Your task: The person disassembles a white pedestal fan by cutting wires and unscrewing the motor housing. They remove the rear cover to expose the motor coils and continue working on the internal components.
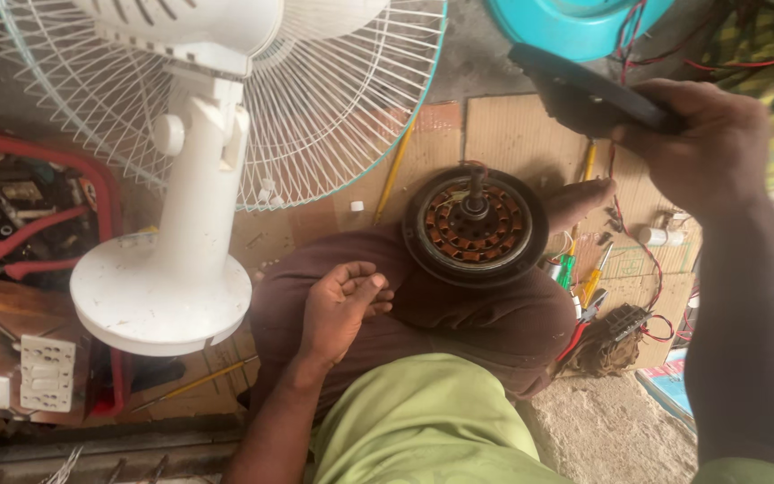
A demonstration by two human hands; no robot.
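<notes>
Gripping a black phone [584, 90], the right hand [705, 143] is closed; the left hand [342, 305] rests loosely curled on the lap.

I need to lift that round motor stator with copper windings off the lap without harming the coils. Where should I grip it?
Grip the round motor stator with copper windings by its dark outer rim, coming from above at opposite sides. It lies flat, windings and shaft facing up, so the rim is probably the safest hold.

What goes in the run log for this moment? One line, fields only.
left hand: loosely curled, resting on brown-trousered thigh | right hand: raised, gripping flat black handheld device | round copper-wound motor stator: on lap, untouched
</notes>
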